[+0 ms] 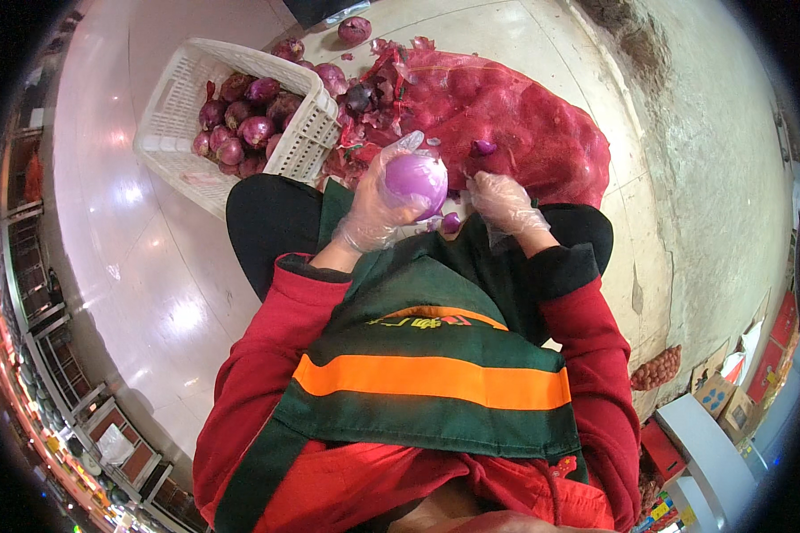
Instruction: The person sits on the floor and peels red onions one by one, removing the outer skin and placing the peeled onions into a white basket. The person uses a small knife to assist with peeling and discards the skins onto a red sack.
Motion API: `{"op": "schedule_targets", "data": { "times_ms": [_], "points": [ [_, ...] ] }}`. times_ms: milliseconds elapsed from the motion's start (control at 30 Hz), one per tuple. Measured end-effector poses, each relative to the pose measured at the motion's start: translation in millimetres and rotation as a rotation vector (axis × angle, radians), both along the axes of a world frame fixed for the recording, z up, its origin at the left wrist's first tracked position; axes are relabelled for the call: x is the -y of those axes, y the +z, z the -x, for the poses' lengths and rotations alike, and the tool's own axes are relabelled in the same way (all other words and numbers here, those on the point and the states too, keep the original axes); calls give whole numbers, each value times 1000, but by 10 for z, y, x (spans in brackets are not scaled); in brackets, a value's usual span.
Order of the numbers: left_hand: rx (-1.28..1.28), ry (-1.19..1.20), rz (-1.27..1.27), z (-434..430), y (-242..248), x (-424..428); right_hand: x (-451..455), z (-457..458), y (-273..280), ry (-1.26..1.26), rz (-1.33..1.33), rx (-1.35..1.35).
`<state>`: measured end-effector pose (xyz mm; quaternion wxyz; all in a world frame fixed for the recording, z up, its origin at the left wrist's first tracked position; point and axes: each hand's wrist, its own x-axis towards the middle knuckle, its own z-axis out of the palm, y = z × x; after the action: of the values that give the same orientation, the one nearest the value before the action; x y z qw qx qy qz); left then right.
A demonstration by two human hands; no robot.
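Note:
My left hand [383,193], in a clear plastic glove, holds a peeled purple onion [416,186] above my lap. Just to the right is my right hand [500,202], gloved too, its fingers curled together by the edge of a red mesh sack [520,113] full of onions; whether something small is pinched in them cannot be told. A piece of purple onion skin [484,147] lies on the sack, and another [451,222] is below, between the hands. Several unpeeled red onions [257,131] sit in a white plastic crate [173,100] at the left.
Loose onions [355,30] and papery skins [380,100] lie on the tiled floor between crate and sack. A rough wall [713,166] runs along the right. Lower right stand a smaller net bag [657,368] and cardboard boxes [713,394]. Metal racks [60,346] line the far left.

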<state>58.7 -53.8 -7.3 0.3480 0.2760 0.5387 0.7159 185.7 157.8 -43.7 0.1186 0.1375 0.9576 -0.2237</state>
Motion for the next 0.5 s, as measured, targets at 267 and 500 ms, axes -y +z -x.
{"op": "schedule_targets", "data": {
  "times_ms": [267, 500],
  "points": [
    [-216, 101, 62, -42, -83, 2, 168, 81, 265, -257, 537, -519],
    [-308, 108, 157, -36, -86, -4, 207, 117, 440, 139, 118, -564]
  ]
}}
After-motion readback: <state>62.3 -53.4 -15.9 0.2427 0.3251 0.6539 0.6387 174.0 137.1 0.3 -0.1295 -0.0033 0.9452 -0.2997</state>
